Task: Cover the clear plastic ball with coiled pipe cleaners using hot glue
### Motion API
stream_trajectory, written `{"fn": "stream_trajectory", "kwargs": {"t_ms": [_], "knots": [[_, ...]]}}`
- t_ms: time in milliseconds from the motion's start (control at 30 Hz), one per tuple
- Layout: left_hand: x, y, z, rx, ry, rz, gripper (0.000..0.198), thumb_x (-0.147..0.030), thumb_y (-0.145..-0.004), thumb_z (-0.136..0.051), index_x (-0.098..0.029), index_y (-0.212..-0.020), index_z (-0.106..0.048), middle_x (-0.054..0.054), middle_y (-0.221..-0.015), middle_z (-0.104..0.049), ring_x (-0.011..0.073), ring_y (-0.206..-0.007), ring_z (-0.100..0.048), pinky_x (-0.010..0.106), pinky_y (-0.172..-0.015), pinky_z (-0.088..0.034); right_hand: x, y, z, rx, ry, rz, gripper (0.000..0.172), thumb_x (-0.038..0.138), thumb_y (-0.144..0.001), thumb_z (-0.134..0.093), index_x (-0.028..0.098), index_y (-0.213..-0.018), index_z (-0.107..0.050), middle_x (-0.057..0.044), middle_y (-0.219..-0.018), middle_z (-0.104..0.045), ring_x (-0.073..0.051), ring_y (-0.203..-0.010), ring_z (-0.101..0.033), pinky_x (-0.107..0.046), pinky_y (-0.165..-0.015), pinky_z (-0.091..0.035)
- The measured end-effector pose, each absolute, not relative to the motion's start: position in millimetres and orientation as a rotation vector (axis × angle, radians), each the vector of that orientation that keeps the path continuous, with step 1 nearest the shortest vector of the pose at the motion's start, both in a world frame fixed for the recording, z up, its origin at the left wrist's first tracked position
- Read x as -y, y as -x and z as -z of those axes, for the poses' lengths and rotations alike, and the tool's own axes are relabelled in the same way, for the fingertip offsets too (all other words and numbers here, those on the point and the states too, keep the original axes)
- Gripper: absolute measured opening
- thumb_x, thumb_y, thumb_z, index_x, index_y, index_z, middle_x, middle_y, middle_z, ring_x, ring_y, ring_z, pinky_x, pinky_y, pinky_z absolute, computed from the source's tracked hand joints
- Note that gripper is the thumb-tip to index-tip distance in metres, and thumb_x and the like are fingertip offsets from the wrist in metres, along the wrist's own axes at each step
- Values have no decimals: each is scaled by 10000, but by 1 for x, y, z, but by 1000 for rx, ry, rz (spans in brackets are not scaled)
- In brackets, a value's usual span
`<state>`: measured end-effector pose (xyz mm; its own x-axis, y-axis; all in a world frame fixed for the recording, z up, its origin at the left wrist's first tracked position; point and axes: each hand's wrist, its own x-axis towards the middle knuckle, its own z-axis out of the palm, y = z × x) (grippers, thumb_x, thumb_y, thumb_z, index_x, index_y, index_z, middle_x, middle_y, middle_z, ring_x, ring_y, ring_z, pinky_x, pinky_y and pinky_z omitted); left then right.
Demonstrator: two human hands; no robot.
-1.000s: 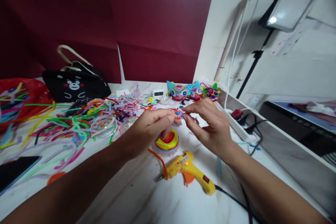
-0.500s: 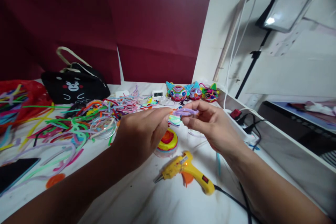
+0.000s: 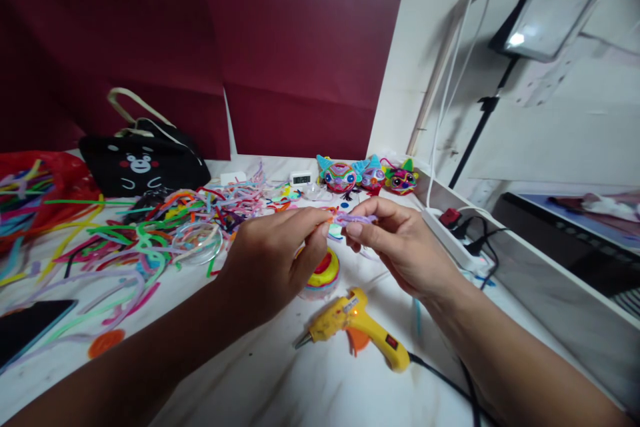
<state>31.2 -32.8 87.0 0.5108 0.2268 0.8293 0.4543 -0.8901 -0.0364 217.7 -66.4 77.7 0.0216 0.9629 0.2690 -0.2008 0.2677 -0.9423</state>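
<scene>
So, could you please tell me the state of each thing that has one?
Purple piece: held between left hand and right hand
Glue gun: lying on its side, indicator lit
Power strip: plugs inserted
Clock: display on
Flat device: face dark
Black bag: standing, handle raised
Red bag: open

On my marbled table (image 3: pixel 240 373) I have a glue gun (image 3: pixel 333 322), heaped pipe cleaners (image 3: pixel 146 235), an orange disc (image 3: pixel 106 343), a bag (image 3: pixel 145 170), a clock (image 3: pixel 301 179) and three toys (image 3: pixel 373 177).
</scene>
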Motion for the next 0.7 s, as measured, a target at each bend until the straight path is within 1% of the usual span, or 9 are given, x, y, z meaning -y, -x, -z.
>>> {"fn": "stream_trajectory", "kwargs": {"t_ms": [100, 200, 300, 433, 533, 700], "knots": [[34, -31, -87, 619, 2504, 1290, 260, -176, -942, -507, -104, -790, -706, 14, -619, -685, 113, -488, -584, 242, -493, -393, 66, -216, -78, 1203, 924, -999, 277, 326, -601, -905, 171, -711, -703, 19, -636, -664, -99, -585, -555, -224, -557, -454], [34, -31, -86, 663, 2529, 1250, 298, -192, -937, -493, -128, -712, -677, -18, -541, -600, 110, -453, -536, 252, -476, -361, 66, -216, -76, 1264, 992, -844, 215, 275, -633, -847, 168, -707, -676, 24, -635, -633, -97, -571, -518, -228, -534, -417], [33, -31, -85, 637, 2573, 1263, 296, -191, -934, -487, -142, -698, -658, -51, -505, -525, 93, -422, -480, 250, -465, -330, 67, -216, -72, 1339, 1048, -669, 121, 235, -693, -754, 174, -713, -651, 36, -617, -594, -92, -546, -474, -230, -508, -372], [32, -32, -82, 582, 2639, 1264, 285, -164, -942, -484, -135, -717, -656, -58, -515, -522, 78, -428, -468, 242, -470, -317, 69, -214, -68, 1392, 1107, -529, 51, 198, -717, -677, 187, -710, -629, 47, -590, -566, -94, -519, -448, -230, -479, -338], [32, -32, -82, 559, 2664, 1265, 288, -164, -949, -477, -132, -730, -661, -55, -531, -533, 76, -445, -480, 235, -476, -318, 69, -213, -67, 1382, 1134, -498, 36, 194, -723, -659, 187, -713, -625, 46, -593, -568, -95, -513, -448, -229, -473, -338], [33, -30, -86, 649, 2746, 1229, 239, -169, -915, -514, -146, -712, -637, -85, -499, -448, 67, -415, -420, 218, -458, -308, 70, -218, -71, 1497, 1111, -490, 63, 193, -749, -666, 181, -714, -615, 29, -621, -588, -110, -558, -494, -240, -523, -395]]}}
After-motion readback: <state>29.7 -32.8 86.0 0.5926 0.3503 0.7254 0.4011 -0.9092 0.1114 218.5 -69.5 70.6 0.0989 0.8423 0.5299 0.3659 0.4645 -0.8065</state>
